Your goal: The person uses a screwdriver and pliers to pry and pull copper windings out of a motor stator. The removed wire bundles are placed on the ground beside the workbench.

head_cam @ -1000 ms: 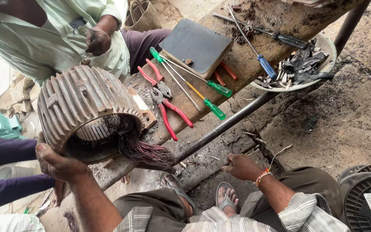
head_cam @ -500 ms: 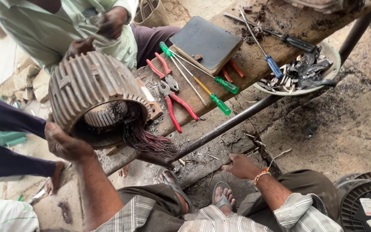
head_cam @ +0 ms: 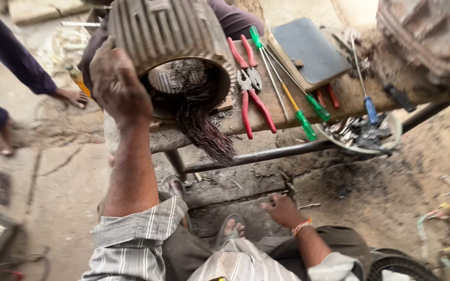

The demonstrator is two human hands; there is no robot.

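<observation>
From the head view, the ribbed motor housing (head_cam: 170, 39) on the workbench (head_cam: 266, 112) is gripped at its rim by the left hand (head_cam: 115, 83). The right hand (head_cam: 282, 208) rests loosely curled near the ground. The housing is best steadied firmly, clear of the frayed copper wires (head_cam: 204, 125).

The motor housing (head_cam: 170, 44) is a heavy, dull grey metal drum with raised ribs running along its outer wall. It lies on its side at the left end of the worktop (head_cam: 266, 112), its round open end turned toward the viewer. Inside the opening, pale winding slots show around the bore. A thick bundle of dark reddish copper wire (head_cam: 204, 127) spills out of the opening, hangs over the worktop's front edge and fans into frayed, loose ends below it.
</observation>
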